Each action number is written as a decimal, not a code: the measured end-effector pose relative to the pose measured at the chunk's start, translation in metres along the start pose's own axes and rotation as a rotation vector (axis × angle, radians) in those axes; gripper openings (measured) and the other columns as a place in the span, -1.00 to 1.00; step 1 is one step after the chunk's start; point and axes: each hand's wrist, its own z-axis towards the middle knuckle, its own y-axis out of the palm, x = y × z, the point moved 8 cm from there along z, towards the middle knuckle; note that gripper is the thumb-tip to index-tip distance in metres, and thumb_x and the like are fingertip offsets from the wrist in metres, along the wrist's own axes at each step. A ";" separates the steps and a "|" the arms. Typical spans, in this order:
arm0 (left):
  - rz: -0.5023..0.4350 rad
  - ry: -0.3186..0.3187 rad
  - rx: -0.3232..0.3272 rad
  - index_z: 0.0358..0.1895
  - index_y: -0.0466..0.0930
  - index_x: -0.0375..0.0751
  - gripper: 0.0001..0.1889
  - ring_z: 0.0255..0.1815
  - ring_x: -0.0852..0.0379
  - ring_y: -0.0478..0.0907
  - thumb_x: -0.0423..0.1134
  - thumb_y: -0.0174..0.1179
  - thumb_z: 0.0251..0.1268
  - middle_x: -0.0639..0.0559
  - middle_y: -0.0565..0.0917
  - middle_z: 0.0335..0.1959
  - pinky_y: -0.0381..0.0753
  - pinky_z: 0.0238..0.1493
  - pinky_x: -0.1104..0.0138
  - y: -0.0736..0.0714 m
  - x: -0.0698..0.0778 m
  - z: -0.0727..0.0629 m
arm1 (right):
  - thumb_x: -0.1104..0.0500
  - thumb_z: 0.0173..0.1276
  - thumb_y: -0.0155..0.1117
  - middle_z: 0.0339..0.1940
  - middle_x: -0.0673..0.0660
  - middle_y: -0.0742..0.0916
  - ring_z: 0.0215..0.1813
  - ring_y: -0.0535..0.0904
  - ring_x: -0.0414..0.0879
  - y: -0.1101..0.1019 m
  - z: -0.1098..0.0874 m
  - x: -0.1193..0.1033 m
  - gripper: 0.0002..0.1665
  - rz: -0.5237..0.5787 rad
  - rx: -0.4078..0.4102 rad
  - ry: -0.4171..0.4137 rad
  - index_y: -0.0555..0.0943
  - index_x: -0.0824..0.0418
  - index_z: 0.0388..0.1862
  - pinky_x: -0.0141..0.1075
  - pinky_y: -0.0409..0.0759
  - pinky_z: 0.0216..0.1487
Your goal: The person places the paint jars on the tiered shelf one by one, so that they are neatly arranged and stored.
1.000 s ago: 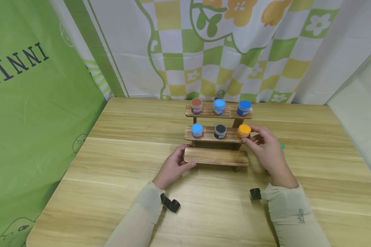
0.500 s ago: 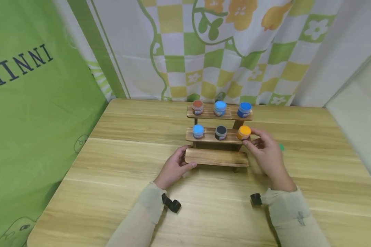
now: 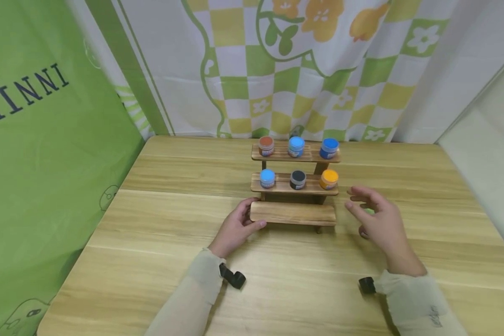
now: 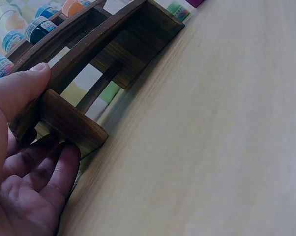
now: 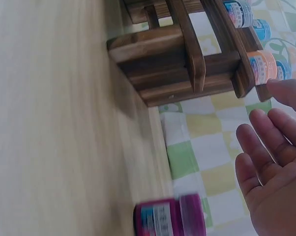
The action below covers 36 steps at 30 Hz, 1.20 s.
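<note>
A three-tier wooden display stand stands on the table, its lowest tier bare. My left hand grips the left end of that tier, thumb on the front edge and fingers curled behind the end piece. The middle tier carries a light blue paint jar, a black one and an orange one. On the top tier sit a brown jar, a light blue jar and a dark blue jar. My right hand is right of the stand, holding nothing, fingers loosely bent.
A purple paint jar stands on the table under my right hand, with a green-lidded jar close by, partly hidden. Behind the table hangs a checked curtain; a green cloth is on the left.
My right hand has let go of the orange jar, which stays on the middle tier. It has moved right and toward me. The left hand keeps its grip.
</note>
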 end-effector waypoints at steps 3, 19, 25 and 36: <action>-0.003 0.001 -0.001 0.50 0.26 -0.05 -0.21 0.31 -0.03 0.48 -0.06 0.42 0.25 -0.12 0.46 0.41 0.45 0.35 0.08 0.000 0.000 0.000 | -0.01 0.47 0.30 0.18 0.23 0.65 -0.11 0.55 -0.36 -0.005 -0.005 0.004 -0.44 -0.024 -0.004 -0.001 0.51 0.21 0.34 -0.29 0.70 -0.47; -0.023 -0.003 -0.006 0.48 0.27 -0.04 -0.26 0.21 0.02 0.54 -0.13 0.41 0.27 -0.07 0.52 0.35 0.54 0.26 0.15 0.001 0.001 -0.001 | -0.10 0.49 0.24 0.22 0.23 0.64 0.10 0.45 -0.30 -0.024 -0.025 0.037 -0.40 -0.146 -0.039 0.064 0.49 0.20 0.36 -0.52 0.43 -0.05; -0.019 0.003 -0.006 0.48 0.28 -0.05 -0.26 0.19 0.02 0.55 -0.13 0.41 0.27 -0.07 0.53 0.33 0.54 0.25 0.15 0.001 0.002 -0.001 | -0.14 0.48 0.24 0.26 0.30 0.61 0.13 0.48 -0.02 -0.028 -0.029 0.050 -0.35 -0.161 -0.053 0.116 0.48 0.22 0.37 -0.37 0.46 -0.06; -0.020 -0.003 -0.002 0.49 0.27 -0.05 -0.23 0.28 0.00 0.50 -0.09 0.42 0.26 -0.08 0.49 0.38 0.47 0.33 0.10 0.001 0.001 -0.001 | -0.13 0.44 0.30 0.21 0.36 0.64 0.00 0.62 -0.13 -0.027 -0.031 0.064 -0.32 -0.172 -0.099 0.151 0.48 0.27 0.35 -0.11 0.59 0.04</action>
